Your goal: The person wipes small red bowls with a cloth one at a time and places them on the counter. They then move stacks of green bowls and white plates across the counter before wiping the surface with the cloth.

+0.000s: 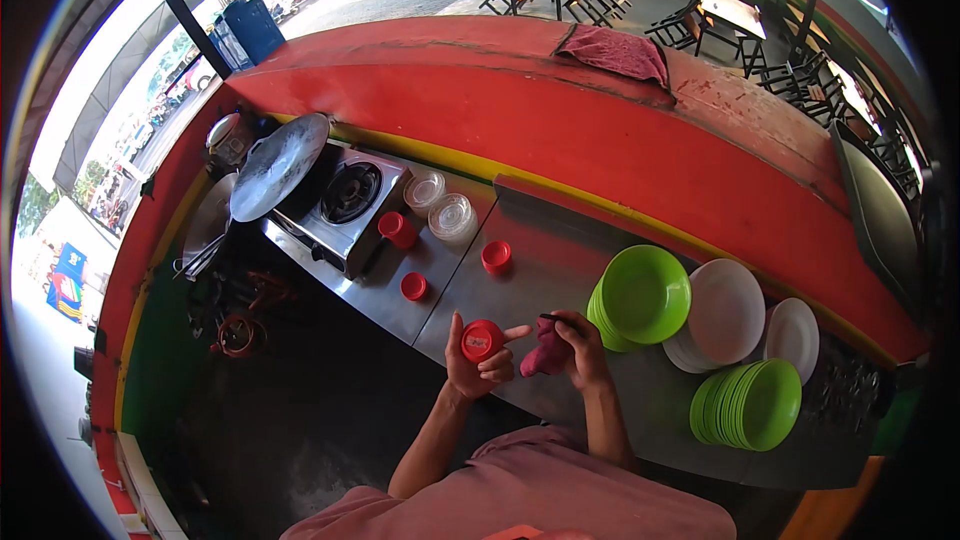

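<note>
My left hand grips a small round red lid with its face turned up toward me. My right hand holds a bunched pink cloth just right of the lid, with a thin dark item pinched at its fingertips. Both hands hover over the near edge of the steel counter. On the counter beyond them lie a small red cup, a red lid and another red cup.
A gas stove with a tilted wok lid stands at the left. Two stacks of clear cups sit beside it. Stacks of green bowls, white plates and green plates fill the right. A pink rag lies on the red ledge.
</note>
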`<act>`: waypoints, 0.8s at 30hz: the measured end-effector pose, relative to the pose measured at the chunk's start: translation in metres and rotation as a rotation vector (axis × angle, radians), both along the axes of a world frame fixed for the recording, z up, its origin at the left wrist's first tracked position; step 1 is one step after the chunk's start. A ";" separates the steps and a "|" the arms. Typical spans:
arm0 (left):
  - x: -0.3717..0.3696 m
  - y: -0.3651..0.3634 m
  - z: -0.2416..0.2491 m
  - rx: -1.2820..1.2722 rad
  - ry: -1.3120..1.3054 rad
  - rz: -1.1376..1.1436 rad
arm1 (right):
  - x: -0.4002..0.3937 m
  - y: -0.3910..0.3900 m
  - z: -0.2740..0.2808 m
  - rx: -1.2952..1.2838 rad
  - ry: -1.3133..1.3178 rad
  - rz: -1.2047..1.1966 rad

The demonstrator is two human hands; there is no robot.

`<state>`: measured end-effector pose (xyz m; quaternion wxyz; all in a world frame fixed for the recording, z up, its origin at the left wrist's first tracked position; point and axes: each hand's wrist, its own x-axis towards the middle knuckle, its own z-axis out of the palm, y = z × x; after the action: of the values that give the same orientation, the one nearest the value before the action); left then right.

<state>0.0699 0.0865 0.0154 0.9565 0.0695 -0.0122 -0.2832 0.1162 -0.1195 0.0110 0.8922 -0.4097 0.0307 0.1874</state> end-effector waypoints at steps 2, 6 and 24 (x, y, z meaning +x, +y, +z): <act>0.000 0.000 -0.003 -0.016 0.006 0.011 | -0.001 0.002 0.003 0.001 -0.004 -0.018; 0.002 0.008 -0.007 0.181 0.060 -0.001 | -0.003 0.009 0.000 0.001 -0.003 -0.029; 0.039 0.125 0.001 0.626 0.129 -0.009 | 0.030 0.120 0.005 0.050 -0.015 -0.249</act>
<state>0.1093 0.2113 0.0166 0.8861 0.3423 0.1361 -0.2813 0.1459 0.0007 0.0161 0.9187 -0.3819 0.0700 0.0730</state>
